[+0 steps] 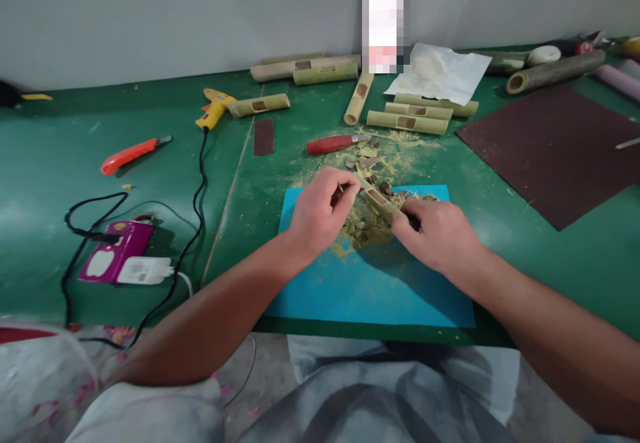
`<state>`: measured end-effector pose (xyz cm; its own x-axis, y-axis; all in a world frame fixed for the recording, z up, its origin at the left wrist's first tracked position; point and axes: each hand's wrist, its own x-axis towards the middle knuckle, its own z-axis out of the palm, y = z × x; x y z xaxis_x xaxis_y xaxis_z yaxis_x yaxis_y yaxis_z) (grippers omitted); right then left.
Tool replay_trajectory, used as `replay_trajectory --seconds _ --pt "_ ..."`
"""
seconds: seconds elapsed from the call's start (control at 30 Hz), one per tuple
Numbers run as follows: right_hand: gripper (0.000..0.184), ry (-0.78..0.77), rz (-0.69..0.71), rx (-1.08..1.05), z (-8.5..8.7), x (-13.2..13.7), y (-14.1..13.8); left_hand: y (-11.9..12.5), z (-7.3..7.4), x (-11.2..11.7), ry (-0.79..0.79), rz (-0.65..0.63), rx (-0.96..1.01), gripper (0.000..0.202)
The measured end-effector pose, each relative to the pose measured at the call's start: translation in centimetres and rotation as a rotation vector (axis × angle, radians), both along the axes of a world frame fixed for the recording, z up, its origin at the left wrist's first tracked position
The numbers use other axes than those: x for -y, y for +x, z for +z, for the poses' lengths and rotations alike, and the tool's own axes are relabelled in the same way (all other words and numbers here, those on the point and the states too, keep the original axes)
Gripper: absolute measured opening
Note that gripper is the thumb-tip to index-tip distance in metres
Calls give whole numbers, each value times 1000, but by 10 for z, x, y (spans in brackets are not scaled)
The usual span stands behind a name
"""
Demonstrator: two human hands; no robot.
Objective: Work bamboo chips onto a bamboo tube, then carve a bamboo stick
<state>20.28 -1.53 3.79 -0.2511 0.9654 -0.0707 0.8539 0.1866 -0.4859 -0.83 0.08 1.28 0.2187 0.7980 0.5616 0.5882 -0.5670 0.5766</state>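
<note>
The bamboo tube (385, 207) in hand, at the centre of the frame, shows a rectangular opening in its side, so the main cutting looks done; whether its edges need more work I cannot tell. The right hand (435, 226) grips its lower end. The left hand (323, 206) is curled closed, thumb and forefinger pinched at the upper end—whether on the tube or something small is unclear. Shavings (363, 229) lie beneath, on one blue sheet (370, 296).

Counting the rest: six other tubes with visible openings (407, 123) lie across the upper middle—these look cut already. One dark bamboo length (555, 73), at upper right, shows no opening. There is one red-handled knife (330, 144) above the hands, one orange cutter (130, 156) and one yellow glue gun (216, 109) farther left, one small brown strip (264, 137) and, at right, one large brown sheet (555, 156).
</note>
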Motion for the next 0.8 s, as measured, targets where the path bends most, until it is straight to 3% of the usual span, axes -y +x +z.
replay_trajectory --seconds 0.23,0.5,0.8 --pt "34 11 -4 19 -2 -1 1 6 1 0 -217 -33 140 7" --pt "39 96 -25 -45 -10 -2 4 1 -1 -4 -217 -20 65 11" --pt "29 48 -56 -134 -6 -1 5 -1 0 -2 -169 -25 -12 8"
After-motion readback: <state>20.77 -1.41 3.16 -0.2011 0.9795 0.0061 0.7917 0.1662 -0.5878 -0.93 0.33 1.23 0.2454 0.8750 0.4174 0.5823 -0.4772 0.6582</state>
